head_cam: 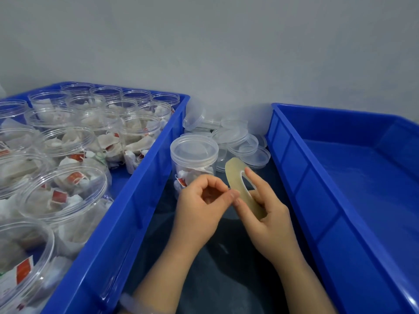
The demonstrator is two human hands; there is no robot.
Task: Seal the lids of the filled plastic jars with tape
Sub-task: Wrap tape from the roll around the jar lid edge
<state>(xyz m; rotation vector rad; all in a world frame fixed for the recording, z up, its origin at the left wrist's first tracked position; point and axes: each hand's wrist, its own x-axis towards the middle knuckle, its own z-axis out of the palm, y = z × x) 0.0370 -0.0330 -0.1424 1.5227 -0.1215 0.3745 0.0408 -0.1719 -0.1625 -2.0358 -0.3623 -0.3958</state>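
A flat roll of clear, yellowish tape point(233, 177) stands on edge between my hands. My right hand point(271, 211) holds it, with one finger through the hole. My left hand point(201, 205) pinches at the roll's near edge with thumb and forefinger. Just behind my hands a filled plastic jar point(192, 159) with its clear lid on stands on the dark table. Its contents are white sachets with red tags.
A blue crate point(145, 177) on the left holds several open jars point(68, 189) filled with sachets. Loose clear lids point(240, 141) lie piled behind the lidded jar. A second blue crate point(322, 177) on the right holds nothing visible. A grey wall runs behind.
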